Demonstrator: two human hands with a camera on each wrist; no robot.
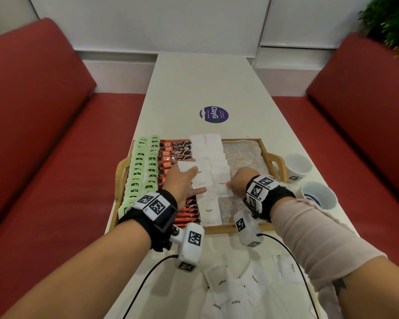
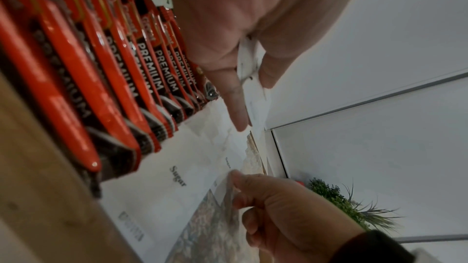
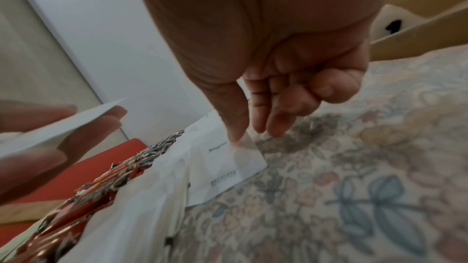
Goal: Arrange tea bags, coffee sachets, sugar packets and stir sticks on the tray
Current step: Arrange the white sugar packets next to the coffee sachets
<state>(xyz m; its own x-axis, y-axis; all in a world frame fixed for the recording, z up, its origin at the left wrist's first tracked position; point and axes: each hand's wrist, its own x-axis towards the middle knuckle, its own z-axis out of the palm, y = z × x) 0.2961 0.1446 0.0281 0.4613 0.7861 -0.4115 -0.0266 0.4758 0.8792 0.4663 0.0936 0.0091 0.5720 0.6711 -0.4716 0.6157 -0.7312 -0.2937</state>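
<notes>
A wooden tray (image 1: 270,157) holds columns of green tea bags (image 1: 138,166), red coffee sachets (image 1: 174,150) and white sugar packets (image 1: 209,150) on a floral liner (image 1: 242,153). My left hand (image 1: 182,180) hovers over the tray's middle and pinches a few sugar packets (image 2: 250,79) between thumb and fingers. My right hand (image 1: 238,183) pinches the right edge of a sugar packet (image 3: 228,163) that lies at the end of the second sugar column. Loose sugar packets (image 1: 237,288) lie on the table near me.
Two white paper cups (image 1: 297,166) (image 1: 318,196) stand right of the tray. A round purple sticker (image 1: 213,114) marks the white table (image 1: 194,88) beyond it. Red bench seats (image 1: 44,134) flank both sides, and a plant (image 1: 392,21) sits at the far right. Cables trail from both wrist cameras.
</notes>
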